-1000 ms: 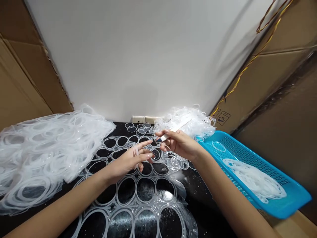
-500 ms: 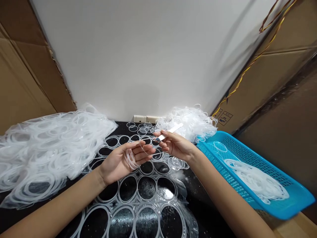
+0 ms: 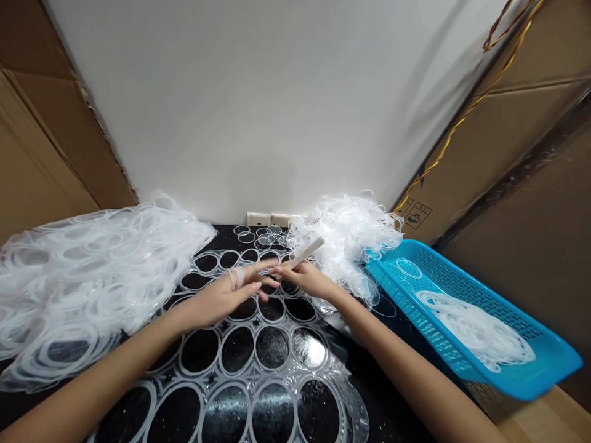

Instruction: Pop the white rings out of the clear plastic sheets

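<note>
My left hand (image 3: 233, 294) reaches palm down over the table with fingers spread, and a few clear plastic rings (image 3: 236, 277) are looped around its fingers. My right hand (image 3: 307, 278) pinches a flat white tool (image 3: 305, 253), its tip almost touching my left fingers. Under both hands lies a punched plastic sheet (image 3: 255, 347) with rows of round holes. A large heap of ring-cut plastic (image 3: 92, 277) lies to the left of my left hand. A tangled pile of thin rings (image 3: 346, 243) sits just beyond my right hand.
A blue plastic basket (image 3: 429, 326) holding white rings (image 3: 475, 332) stands at the right. The black speckled table (image 3: 392, 381) runs beneath everything. A white wall (image 3: 258, 111) rises behind a wall socket (image 3: 270, 219), with cardboard boxes (image 3: 46, 141) on the left and right.
My left hand has turned from palm up to palm down. My right hand has moved left toward it, bringing the white tool close to my left fingers.
</note>
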